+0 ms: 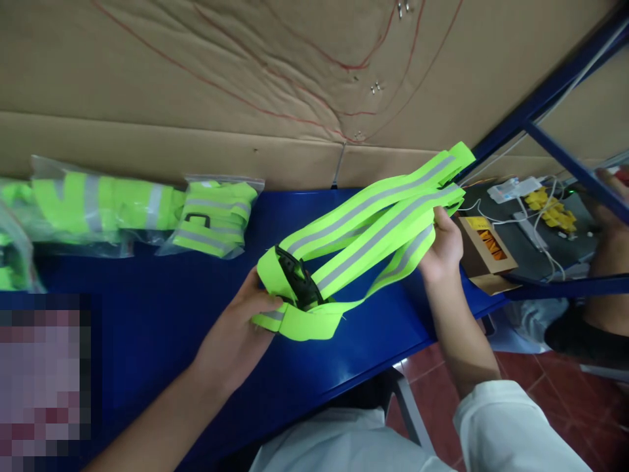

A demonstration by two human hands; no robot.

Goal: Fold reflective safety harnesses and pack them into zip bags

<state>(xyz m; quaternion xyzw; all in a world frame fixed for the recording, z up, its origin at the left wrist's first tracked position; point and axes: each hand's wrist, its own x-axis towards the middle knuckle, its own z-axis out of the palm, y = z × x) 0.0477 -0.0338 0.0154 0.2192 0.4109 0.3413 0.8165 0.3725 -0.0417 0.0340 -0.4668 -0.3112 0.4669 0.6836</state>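
Note:
A neon yellow-green reflective belt with grey stripes stretches in several loops between my hands, above the blue table. My left hand grips its near end, beside a black plastic buckle. At the far end, my right hand is closed around the straps, its fingertips partly hidden behind them. One loose strap sags below the others toward the buckle. To the left lies a clear plastic bag with a folded belt of the same kind inside.
More bagged reflective belts line the back left of the blue table. A cardboard box with orange items, white cables and a yellow object sit beyond a blue frame at right. Another person's arm shows there.

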